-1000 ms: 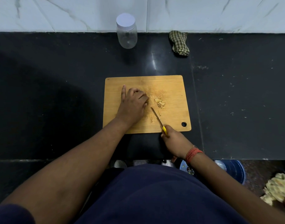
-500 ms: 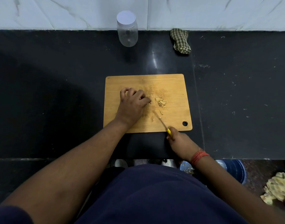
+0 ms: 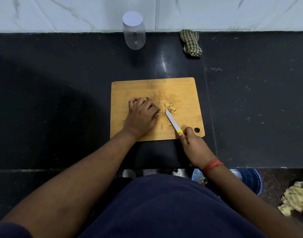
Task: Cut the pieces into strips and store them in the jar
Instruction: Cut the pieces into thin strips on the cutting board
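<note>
Wooden cutting board (image 3: 181, 86) carries the cut strips (image 3: 170, 107) just right of the left hand (image 3: 142, 115), whose curled fingers press down, their hold hidden. The right hand (image 3: 192, 143) grips the knife (image 3: 172, 121), its blade slanting up-left towards the strips; the lidded jar (image 3: 134, 31) stands well beyond the board.

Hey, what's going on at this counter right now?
A person is cutting small pale pieces on a wooden cutting board. The right hand grips a yellow-handled knife, its blade angled toward a little pile of cut strips. The left hand rests curled on the board; whether it holds a piece is hidden. The clear jar stands at the back of the counter, lid on, apparently empty, beside a checked cloth.
</note>
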`<state>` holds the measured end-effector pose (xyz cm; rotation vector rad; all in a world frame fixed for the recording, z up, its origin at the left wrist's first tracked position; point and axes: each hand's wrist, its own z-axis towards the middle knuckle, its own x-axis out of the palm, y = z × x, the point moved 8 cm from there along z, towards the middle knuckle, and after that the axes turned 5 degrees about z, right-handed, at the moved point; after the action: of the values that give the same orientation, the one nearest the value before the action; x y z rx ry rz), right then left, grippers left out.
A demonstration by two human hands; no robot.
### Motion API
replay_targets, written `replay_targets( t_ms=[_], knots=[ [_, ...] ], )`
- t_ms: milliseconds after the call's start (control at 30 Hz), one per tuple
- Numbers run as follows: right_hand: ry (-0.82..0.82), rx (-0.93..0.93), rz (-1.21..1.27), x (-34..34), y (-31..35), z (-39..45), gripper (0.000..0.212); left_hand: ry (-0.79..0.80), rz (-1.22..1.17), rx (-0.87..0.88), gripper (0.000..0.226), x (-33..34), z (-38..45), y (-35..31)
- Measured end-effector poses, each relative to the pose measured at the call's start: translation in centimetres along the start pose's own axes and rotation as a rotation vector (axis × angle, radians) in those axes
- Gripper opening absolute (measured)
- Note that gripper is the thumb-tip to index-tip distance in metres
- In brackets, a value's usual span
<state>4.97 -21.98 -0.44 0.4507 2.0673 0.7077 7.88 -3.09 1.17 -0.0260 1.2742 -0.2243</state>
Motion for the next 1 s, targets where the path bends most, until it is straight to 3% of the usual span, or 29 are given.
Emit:
replay_targets(
  t_ms=[233,367,600,700,833,1000],
  knots=[
    [0.010,-0.116,-0.112,0.7,0.8,-0.3,0.011,0.022,0.004,-0.048,0.018,0.2,-0.4,0.3],
    [-0.080,-0.081,-0.147,-0.5,0.0,-0.1,0.016,0.029,0.030,-0.080,0.018,0.4,-0.4,0.5],
    [-0.045,-0.109,-0.190,0.1,0.2,-0.1,0.020,0.052,0.022,-0.147,0.016,0.7,-0.4,0.7],
    [-0.106,-0.071,-0.173,-0.8,0.1,0.4,0.021,0.075,0.029,-0.174,0.016,0.9,-0.3,0.7],
    [-0.043,-0.075,-0.094,-1.1,1.5,0.8,0.008,0.108,0.017,-0.231,0.020,1.3,-0.2,0.8],
    [-0.055,0.007,0.017,-1.6,1.8,1.8,0.008,0.156,0.046,-0.297,0.030,1.5,-0.1,0.4]
  ],
)
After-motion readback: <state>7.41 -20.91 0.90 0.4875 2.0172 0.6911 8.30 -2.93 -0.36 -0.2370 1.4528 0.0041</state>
